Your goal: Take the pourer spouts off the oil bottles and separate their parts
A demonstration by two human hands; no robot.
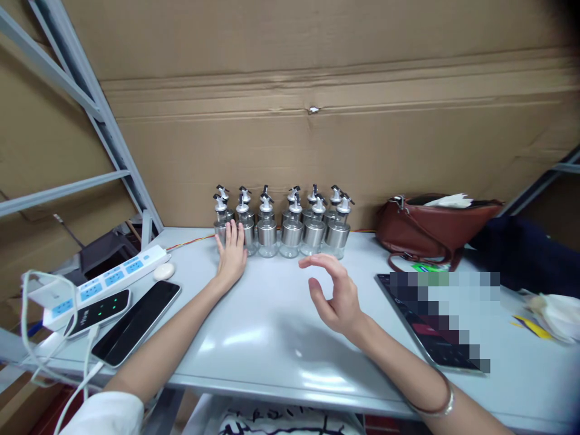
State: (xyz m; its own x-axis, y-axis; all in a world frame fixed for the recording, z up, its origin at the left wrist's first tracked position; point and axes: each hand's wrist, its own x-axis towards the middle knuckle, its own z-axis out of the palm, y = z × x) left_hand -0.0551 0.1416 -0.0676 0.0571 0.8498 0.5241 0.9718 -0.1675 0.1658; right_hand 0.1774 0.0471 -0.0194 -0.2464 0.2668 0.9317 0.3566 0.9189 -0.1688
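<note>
Our white sleeve [106, 415] sits lower left, our open left hand [232, 260] lies against bottles [291, 233] mid-frame, long axes vertical, spouts [266, 205] upward, and our empty right hand [341, 299] hangs half-curled.

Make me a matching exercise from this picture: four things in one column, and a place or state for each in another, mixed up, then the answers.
Column one:
1. Left hand
2. Right hand
3. Reddish-brown leather handbag
4. White power strip with blue sockets

Column two:
A. Curved, holding nothing
B. Left side of the glossy light-grey table
C. At the left end of the glass-and-steel spouted bottles
D. Right of the bottles

Pairs: 1-C, 2-A, 3-D, 4-B
</note>
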